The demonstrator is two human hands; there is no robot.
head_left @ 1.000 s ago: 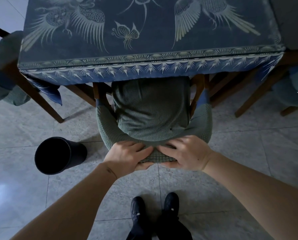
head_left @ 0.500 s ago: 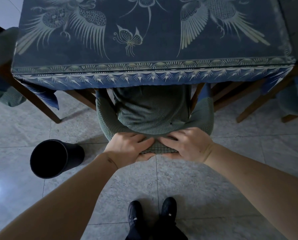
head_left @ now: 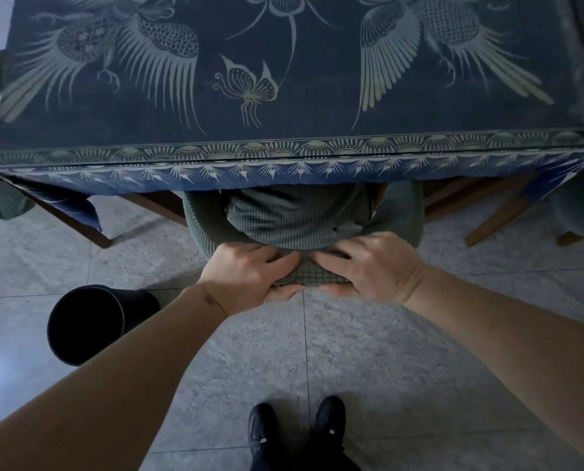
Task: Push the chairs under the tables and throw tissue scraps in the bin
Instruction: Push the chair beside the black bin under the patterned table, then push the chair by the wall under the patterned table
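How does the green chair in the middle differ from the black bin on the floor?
The chair wears a green waffle-textured cover; the bin is smooth and black. The chair sits partly under the table; the bin stands out on the open floor. The left hand and right hand grip the chair's back; nothing touches the bin. Both stand on the tiled floor.
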